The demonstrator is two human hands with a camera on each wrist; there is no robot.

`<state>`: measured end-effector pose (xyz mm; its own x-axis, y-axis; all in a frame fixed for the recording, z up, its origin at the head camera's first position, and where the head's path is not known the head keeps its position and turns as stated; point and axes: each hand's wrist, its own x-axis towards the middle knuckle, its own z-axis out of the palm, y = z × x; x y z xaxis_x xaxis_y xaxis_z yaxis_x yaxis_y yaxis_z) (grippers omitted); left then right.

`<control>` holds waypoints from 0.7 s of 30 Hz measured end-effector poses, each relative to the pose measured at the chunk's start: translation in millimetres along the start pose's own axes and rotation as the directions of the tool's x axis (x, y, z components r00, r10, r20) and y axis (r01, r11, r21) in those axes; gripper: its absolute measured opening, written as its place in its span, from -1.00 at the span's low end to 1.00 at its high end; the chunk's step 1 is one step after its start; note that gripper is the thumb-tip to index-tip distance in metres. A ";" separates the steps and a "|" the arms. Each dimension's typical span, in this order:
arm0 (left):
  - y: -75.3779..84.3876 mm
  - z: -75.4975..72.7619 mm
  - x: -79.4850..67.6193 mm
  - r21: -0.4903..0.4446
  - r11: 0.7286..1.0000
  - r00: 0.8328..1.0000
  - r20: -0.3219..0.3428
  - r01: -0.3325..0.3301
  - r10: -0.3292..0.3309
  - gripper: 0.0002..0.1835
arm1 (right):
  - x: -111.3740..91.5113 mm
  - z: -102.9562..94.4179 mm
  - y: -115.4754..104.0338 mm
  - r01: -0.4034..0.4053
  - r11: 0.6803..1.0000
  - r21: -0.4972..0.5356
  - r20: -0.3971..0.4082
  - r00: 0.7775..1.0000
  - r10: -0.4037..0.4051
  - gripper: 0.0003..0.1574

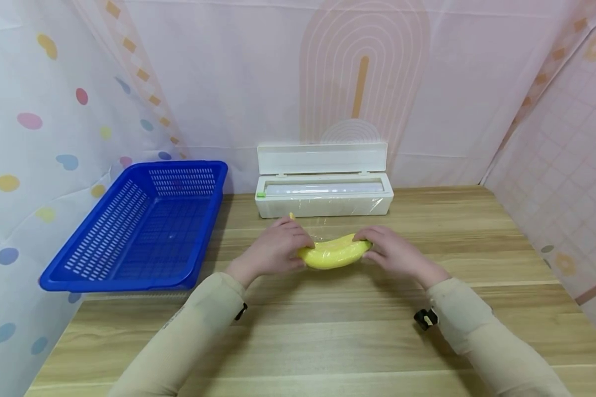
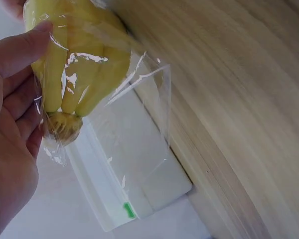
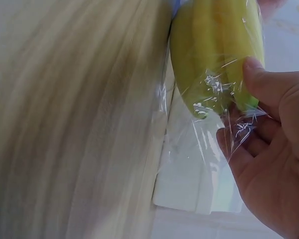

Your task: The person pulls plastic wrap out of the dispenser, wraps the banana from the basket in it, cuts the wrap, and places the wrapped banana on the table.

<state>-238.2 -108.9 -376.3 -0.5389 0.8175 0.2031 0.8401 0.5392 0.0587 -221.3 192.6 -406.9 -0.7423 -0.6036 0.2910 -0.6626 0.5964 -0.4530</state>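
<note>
A bunch of yellow bananas [image 1: 335, 252], partly covered in clear cling film [image 2: 139, 94], is held up over the wooden table in front of the film dispenser. My left hand [image 1: 277, 248] grips the stem end, its thumb on the film-covered peel in the left wrist view. At the tip end my right hand [image 1: 396, 255] pinches the bananas and gathered film [image 3: 241, 127] between thumb and fingers. Loose film spreads from the bunch towards the white cling film dispenser [image 1: 323, 207]; whether it joins the roll I cannot tell.
The dispenser's lid [image 1: 323, 159] stands raised, with a film roll [image 1: 323, 188] inside and a green slider [image 1: 261, 194] at its left end. A blue plastic basket [image 1: 196, 237] sits on the left of the wooden table [image 1: 338, 342]. Patterned cloth [image 1: 218, 71] hangs behind and at both sides.
</note>
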 end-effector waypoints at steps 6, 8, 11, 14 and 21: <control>-9.5 1.9 4.2 -0.088 0.996 1.000 -0.003 0.024 -0.024 -0.61 | 4.0 -2.4 6.2 -0.034 0.997 0.072 0.014 0.999 0.033 -0.56; -12.6 1.9 5.7 -0.115 0.993 0.999 0.002 0.033 -0.033 -0.61 | 5.7 -3.2 8.2 -0.047 0.994 0.094 0.021 0.999 0.046 -0.56; -16.7 1.4 9.0 -0.146 0.988 0.999 0.012 0.040 -0.038 -0.61 | 8.0 -4.3 10.9 -0.067 0.991 0.120 0.029 0.998 0.064 -0.54; -20.3 0.4 12.8 -0.179 0.983 0.999 0.025 0.047 -0.044 -0.63 | 10.3 -5.5 13.3 -0.089 0.987 0.137 0.040 0.996 0.084 -0.53; -30.1 1.7 17.7 -0.246 0.964 0.994 0.069 0.101 -0.087 -0.65 | 17.1 -6.8 17.9 -0.128 0.974 0.186 0.049 0.991 0.121 -0.55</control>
<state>-273.1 -110.4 -376.1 -0.6127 0.7797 0.1290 0.7704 0.5529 0.3174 -246.6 196.5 -404.3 -0.8113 -0.5521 0.1920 -0.5316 0.5603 -0.6352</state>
